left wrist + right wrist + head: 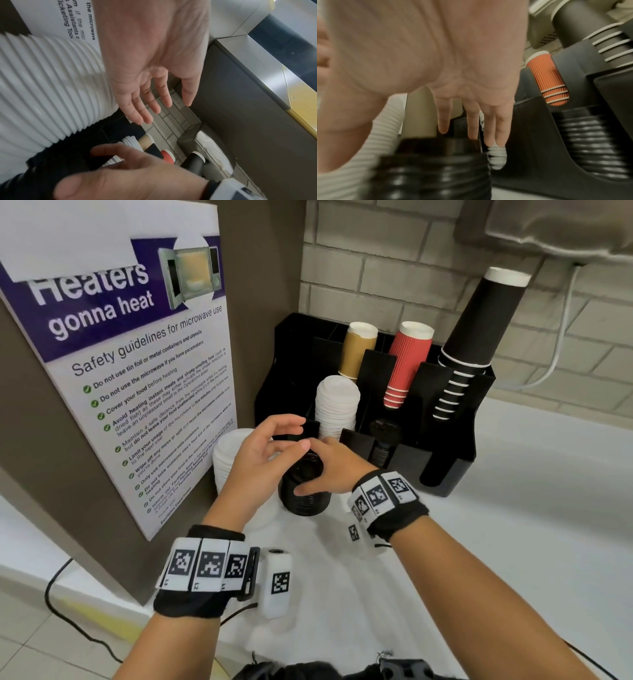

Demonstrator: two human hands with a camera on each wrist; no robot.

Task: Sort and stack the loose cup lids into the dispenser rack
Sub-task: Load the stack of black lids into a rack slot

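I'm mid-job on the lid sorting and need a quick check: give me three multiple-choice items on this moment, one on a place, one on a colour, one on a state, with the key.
1. Where does the black lid stack under the hands stand?
A. On the counter in front of the rack
B. In the rack's back row
C. On the floor

2. What colour are the cups in the rack between the tan cups and the black cups?
A. Blue
B. Red
C. Green

3. How is the left hand?
A. Fist closed on a cup
B. Flat on the poster
C. Fingers relaxed, holding nothing

Key: 1 A, the head view shows the stack on the white counter, with the right hand on it. 2 B, the ribbed red cups sit in the middle slot. 3 C, the left wrist view shows straight fingers and a bare palm.
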